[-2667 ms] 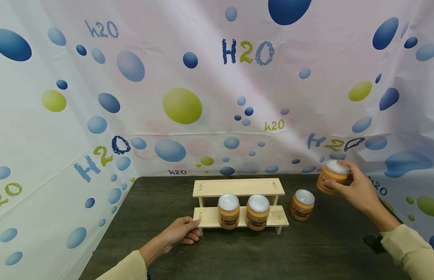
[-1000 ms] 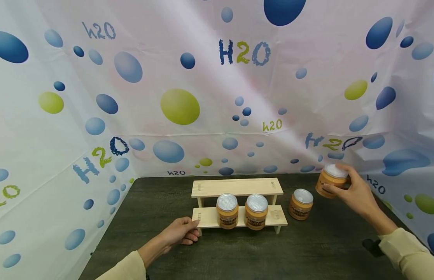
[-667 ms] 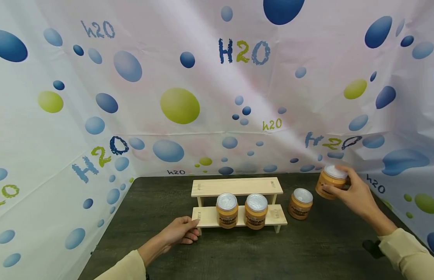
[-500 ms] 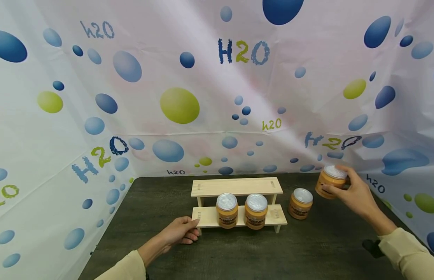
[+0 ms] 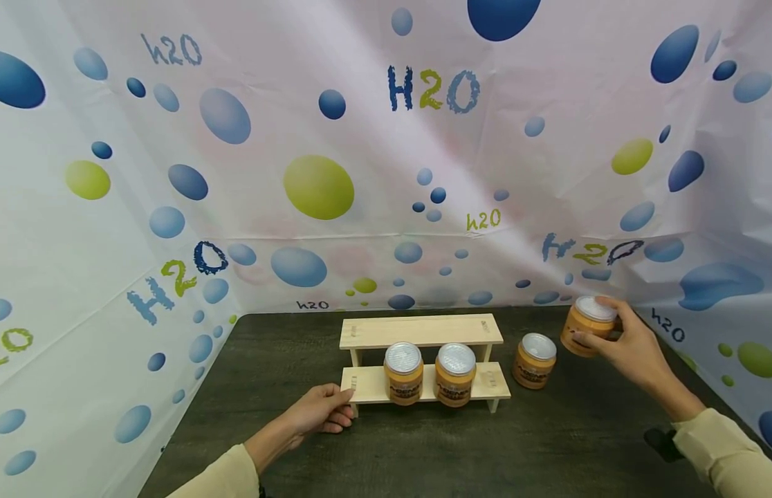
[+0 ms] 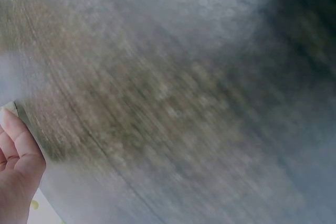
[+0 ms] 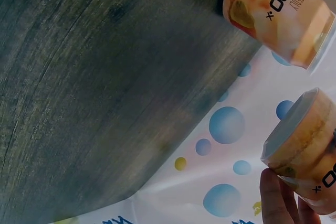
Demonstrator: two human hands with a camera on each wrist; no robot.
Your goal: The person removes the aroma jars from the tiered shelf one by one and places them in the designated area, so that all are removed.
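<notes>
My left hand (image 5: 322, 409) pinches the left end of the lower step of a two-step wooden shelf (image 5: 369, 385); only its fingers show at the edge of the left wrist view. Two orange jars with silver lids, a left one (image 5: 404, 382) and a right one (image 5: 454, 384), stand upright side by side on that lower step. At the back right, my right hand (image 5: 631, 346) grips a third such jar (image 5: 586, 330) round its side, lid up. In the right wrist view its base (image 7: 289, 124) shows, clear of the tabletop. A fourth jar (image 5: 534, 366) stands between it and the shelf.
The shelf's upper step (image 5: 420, 331) bears nothing. Dark wood-grain tabletop (image 5: 398, 456) lies under everything. A white sheet printed with blue and green dots (image 5: 373, 173) closes off the back and both sides, near the right hand. A small dark object (image 5: 663, 444) shows by the right cuff.
Over the earlier frames the right hand has lowered its jar a little toward the tabletop, close to the standing jar. The left hand keeps its hold on the shelf, which stays put.
</notes>
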